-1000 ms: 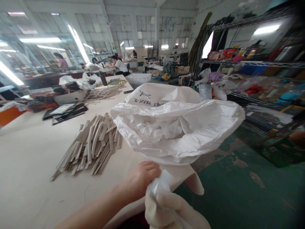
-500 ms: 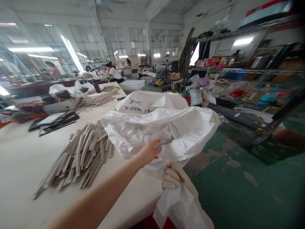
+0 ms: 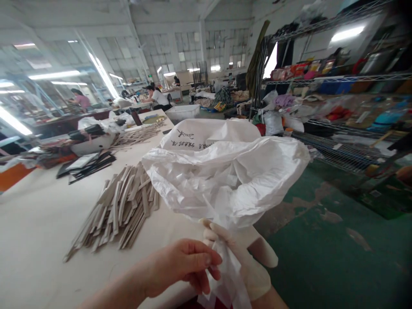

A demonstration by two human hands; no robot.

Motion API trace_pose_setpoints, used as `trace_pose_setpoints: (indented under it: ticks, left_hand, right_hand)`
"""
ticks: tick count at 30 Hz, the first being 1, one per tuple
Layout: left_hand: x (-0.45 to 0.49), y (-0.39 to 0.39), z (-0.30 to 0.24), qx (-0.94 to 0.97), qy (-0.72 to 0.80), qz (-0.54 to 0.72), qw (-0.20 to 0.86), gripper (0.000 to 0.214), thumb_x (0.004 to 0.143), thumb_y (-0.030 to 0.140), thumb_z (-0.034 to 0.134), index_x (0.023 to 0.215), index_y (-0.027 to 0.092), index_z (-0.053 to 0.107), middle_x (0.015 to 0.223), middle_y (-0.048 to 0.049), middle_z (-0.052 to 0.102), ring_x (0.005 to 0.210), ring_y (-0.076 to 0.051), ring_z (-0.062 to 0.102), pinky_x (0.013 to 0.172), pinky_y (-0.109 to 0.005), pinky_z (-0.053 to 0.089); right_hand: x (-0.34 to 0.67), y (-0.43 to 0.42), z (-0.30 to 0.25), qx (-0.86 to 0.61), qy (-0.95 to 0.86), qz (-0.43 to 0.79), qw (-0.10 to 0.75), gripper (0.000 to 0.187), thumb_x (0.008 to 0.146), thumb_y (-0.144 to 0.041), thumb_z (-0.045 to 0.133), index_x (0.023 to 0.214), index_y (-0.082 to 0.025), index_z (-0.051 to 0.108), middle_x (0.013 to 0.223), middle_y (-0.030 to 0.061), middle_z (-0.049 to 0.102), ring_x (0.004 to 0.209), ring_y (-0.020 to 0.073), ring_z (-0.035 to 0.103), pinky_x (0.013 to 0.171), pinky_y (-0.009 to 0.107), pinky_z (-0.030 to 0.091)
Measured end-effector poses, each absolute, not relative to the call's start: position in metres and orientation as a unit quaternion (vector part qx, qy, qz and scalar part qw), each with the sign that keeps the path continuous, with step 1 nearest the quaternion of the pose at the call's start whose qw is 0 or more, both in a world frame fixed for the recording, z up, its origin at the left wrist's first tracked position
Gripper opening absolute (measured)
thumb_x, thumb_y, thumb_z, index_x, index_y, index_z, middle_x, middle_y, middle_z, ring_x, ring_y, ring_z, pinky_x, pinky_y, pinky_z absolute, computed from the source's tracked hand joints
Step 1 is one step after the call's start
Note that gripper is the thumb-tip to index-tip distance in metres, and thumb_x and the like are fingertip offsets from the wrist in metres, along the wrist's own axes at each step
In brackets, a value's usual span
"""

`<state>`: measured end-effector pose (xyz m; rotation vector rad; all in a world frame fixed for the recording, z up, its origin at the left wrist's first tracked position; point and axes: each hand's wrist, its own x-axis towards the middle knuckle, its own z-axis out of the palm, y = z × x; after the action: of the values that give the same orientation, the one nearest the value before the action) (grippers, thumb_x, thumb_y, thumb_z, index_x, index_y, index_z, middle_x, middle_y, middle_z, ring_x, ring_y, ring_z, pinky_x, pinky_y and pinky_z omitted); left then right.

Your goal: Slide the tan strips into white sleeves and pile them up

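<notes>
A large white woven-looking sack [image 3: 270, 180] with handwriting on its far side gapes at the table's edge. Crumpled pale translucent pieces [image 3: 206, 184] lie inside its mouth. Just below the near rim, my right hand [image 3: 222, 240], in a pale glove, is closed around a bunch of thin white translucent sheets [image 3: 225, 274] that hang down. My left hand [image 3: 189, 264], bare, is beside them with its fingers curled and thumb against the index finger. Whether it pinches one of these sheets is hidden.
A pile of beige strips [image 3: 119, 206] lies on the white table [image 3: 41, 231] left of the sack. Black flat pieces [image 3: 86, 167] and bundled goods are farther back. Wire shelving [image 3: 347, 146] holds assorted items at right, above a green floor [image 3: 309, 257]. Several people sit far off.
My left hand has drawn back from the sack's mouth to the sheets at my right hand, its fingers now curled. My right hand has shifted slightly left, still gripping the sheets.
</notes>
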<state>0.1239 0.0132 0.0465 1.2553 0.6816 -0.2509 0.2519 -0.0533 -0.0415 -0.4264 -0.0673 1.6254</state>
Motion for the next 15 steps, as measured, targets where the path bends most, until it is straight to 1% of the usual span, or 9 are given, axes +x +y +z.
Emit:
trace_pose_setpoints:
  ticks: [1,2,4,6,7,8,10,12,15]
  left_hand:
    - [0.125,0.021,0.045,0.636,0.313,-0.112,0.697,0.026,0.079,0.037,0.051,0.089,0.016,0.063,0.078,-0.0033,0.065,0.057,-0.009,0.057,0.056,-0.021,0.043]
    - [0.128,0.029,0.044,0.714,0.322,-0.087,0.616,0.025,0.081,0.035,0.048,0.088,0.016,0.063,0.076,-0.0028,0.064,0.058,-0.010,0.057,0.056,-0.022,0.044]
    - [0.140,0.047,0.039,0.865,0.334,0.003,0.375,0.022,0.083,0.028,0.045,0.092,0.017,0.062,0.080,-0.0037,0.063,0.067,-0.014,0.059,0.063,-0.026,0.045]
    - [0.158,0.063,0.031,0.942,0.305,0.064,0.123,0.024,0.082,0.019,0.046,0.103,0.020,0.057,0.094,-0.0063,0.060,0.082,-0.018,0.058,0.072,-0.031,0.045]
    - [0.167,0.069,0.027,0.955,0.284,0.072,0.037,0.027,0.082,0.015,0.047,0.107,0.021,0.055,0.099,-0.0074,0.058,0.087,-0.020,0.057,0.075,-0.033,0.045]
    - [0.175,0.074,0.022,0.960,0.268,0.073,-0.018,0.028,0.081,0.013,0.048,0.107,0.021,0.055,0.099,-0.0083,0.057,0.088,-0.021,0.057,0.075,-0.034,0.045]
    - [0.187,0.080,0.015,0.963,0.255,0.068,-0.056,0.020,0.081,0.011,0.047,0.097,0.019,0.058,0.094,-0.0085,0.056,0.085,-0.021,0.057,0.074,-0.035,0.046]
    - [0.187,0.081,0.013,0.962,0.258,0.077,-0.051,0.017,0.084,0.014,0.044,0.086,0.018,0.060,0.091,-0.0078,0.056,0.082,-0.019,0.057,0.073,-0.033,0.047]
    - [0.169,0.071,0.016,0.960,0.249,0.127,0.012,0.019,0.087,0.021,0.041,0.085,0.018,0.060,0.094,-0.0058,0.057,0.083,-0.016,0.057,0.075,-0.028,0.046]
  right_hand:
    - [0.253,-0.052,-0.041,-0.179,-0.013,0.736,0.652,0.016,0.071,-0.026,0.066,0.083,-0.016,0.063,0.050,-0.0075,0.047,0.044,0.0065,0.046,0.045,0.020,0.038]
    - [0.254,-0.051,-0.040,-0.170,0.005,0.748,0.641,0.013,0.070,-0.024,0.067,0.080,-0.016,0.063,0.050,-0.0079,0.048,0.043,0.0060,0.046,0.044,0.019,0.038]
    - [0.254,-0.051,-0.039,-0.159,0.028,0.745,0.647,0.012,0.069,-0.022,0.068,0.078,-0.015,0.063,0.052,-0.0078,0.052,0.045,0.0061,0.048,0.048,0.020,0.041]
    - [0.251,-0.054,-0.038,-0.142,0.046,0.721,0.676,0.018,0.064,-0.017,0.072,0.080,-0.016,0.064,0.055,-0.0076,0.057,0.053,0.0073,0.054,0.058,0.022,0.046]
    - [0.250,-0.057,-0.038,-0.130,0.058,0.715,0.685,0.022,0.061,-0.014,0.074,0.081,-0.016,0.064,0.055,-0.0074,0.058,0.058,0.0083,0.057,0.064,0.024,0.047]
    - [0.250,-0.060,-0.037,-0.119,0.074,0.714,0.686,0.025,0.060,-0.013,0.074,0.083,-0.016,0.064,0.055,-0.0074,0.059,0.063,0.0090,0.059,0.069,0.025,0.047]
    - [0.251,-0.065,-0.037,-0.099,0.107,0.729,0.669,0.024,0.063,-0.014,0.073,0.084,-0.016,0.064,0.052,-0.0074,0.058,0.066,0.0095,0.062,0.077,0.027,0.046]
    - [0.254,-0.069,-0.038,-0.090,0.128,0.744,0.650,0.021,0.066,-0.017,0.072,0.085,-0.016,0.064,0.050,-0.0078,0.057,0.064,0.0096,0.062,0.079,0.029,0.046]
    - [0.253,-0.066,-0.042,-0.100,0.139,0.740,0.651,0.015,0.069,-0.019,0.067,0.084,-0.015,0.064,0.048,-0.0070,0.056,0.058,0.0093,0.061,0.071,0.026,0.048]
